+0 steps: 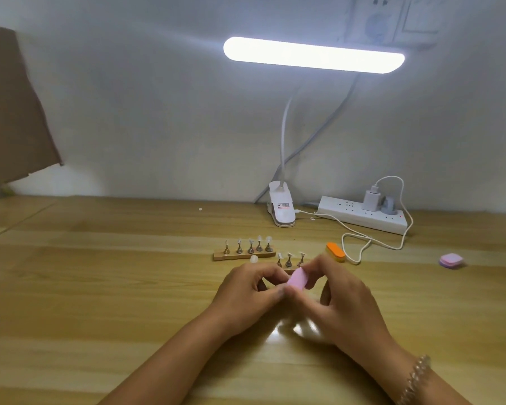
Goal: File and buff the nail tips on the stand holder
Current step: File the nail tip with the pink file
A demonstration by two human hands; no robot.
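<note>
Buffing in progress, judged midway: pink buffer block [297, 278] is pinched in right hand [345, 299] grip; left hand [246, 290] grip is curled, contents hidden. Some nail tips [260, 238] are seated on stand holder [246, 255], frame centre.

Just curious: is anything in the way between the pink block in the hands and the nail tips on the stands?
Nothing visible. The right hand holds the pink block just before the nearer stand; the orange block lies off to its right.
</note>
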